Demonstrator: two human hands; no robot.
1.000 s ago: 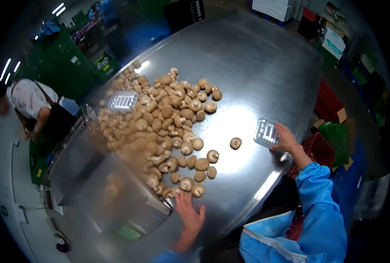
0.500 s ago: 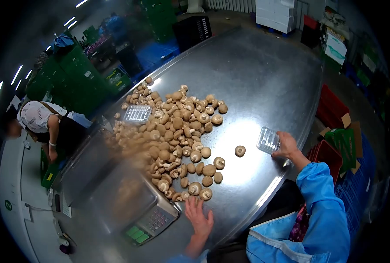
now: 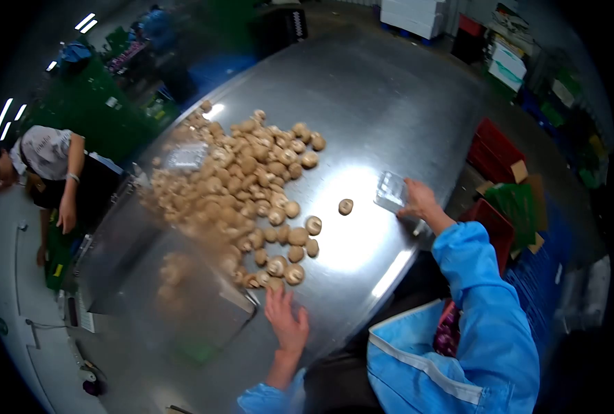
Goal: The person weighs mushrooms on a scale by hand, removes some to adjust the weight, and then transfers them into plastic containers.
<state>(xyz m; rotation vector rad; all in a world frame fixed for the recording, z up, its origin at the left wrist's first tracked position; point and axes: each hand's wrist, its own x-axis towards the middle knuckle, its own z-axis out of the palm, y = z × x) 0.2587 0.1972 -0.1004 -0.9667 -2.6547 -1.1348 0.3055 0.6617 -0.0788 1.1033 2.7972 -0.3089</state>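
While a clear plastic tray (image 3: pixel 389 191) is gripped at its right-hand end between the thumb and fingers of the right hand (image 3: pixel 420 200), a lone mushroom (image 3: pixel 346 206) is seen near it, to its left. The fingers of the left hand (image 3: pixel 287 324) are held apart, their tips brought to the near edge of a mushroom pile (image 3: pixel 245 169); whether one is touched cannot be told. The pile is spread over a shiny metal table (image 3: pixel 362 90), and a second tray (image 3: pixel 187 156) is borne on top. A scale (image 3: pixel 210 290) is blurred beside the left hand. Across the table, a co-worker (image 3: pixel 48 148) is seen; by the right edge, red crates (image 3: pixel 500 148) are set.
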